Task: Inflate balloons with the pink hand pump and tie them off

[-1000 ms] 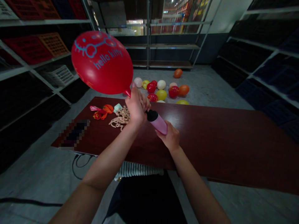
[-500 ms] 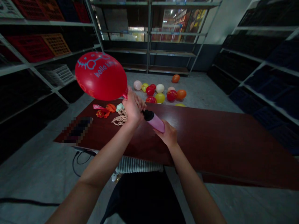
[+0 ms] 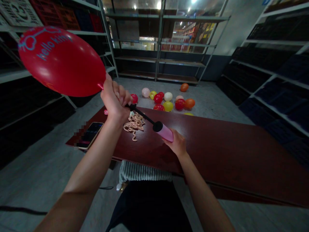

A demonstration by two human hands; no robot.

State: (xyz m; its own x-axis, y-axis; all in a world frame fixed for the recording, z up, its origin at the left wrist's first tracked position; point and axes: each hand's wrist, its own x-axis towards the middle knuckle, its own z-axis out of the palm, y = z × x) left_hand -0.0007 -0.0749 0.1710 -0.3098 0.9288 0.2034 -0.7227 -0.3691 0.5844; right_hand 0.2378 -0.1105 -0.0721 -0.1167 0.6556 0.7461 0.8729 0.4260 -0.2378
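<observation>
A large inflated red balloon (image 3: 62, 66) printed with blue "hello kitty" lettering points up to the upper left. My left hand (image 3: 113, 100) is closed round its neck and the black end of a hand balloon pump (image 3: 164, 131); the exact join is hidden by the fingers. My right hand (image 3: 178, 143) wraps round the pump's pink barrel above the table. Between the two hands the thin black rod is drawn well out. Below my left wrist, a tangle of beige uninflated balloons (image 3: 135, 122) lies on the table, partly covered by my hand.
The dark red-brown table (image 3: 217, 154) stretches to the right. A phone (image 3: 91, 135) lies at its left end. Inflated balloons (image 3: 168, 106) in several colours rest on the floor beyond. Metal shelving (image 3: 158, 61) stands behind, with crate-filled racks (image 3: 260, 67) on both sides.
My left hand and the red balloon have moved up and left, away from my right hand, and the pump's black rod now shows at length. The balloon looks larger. The camera view has shifted slightly.
</observation>
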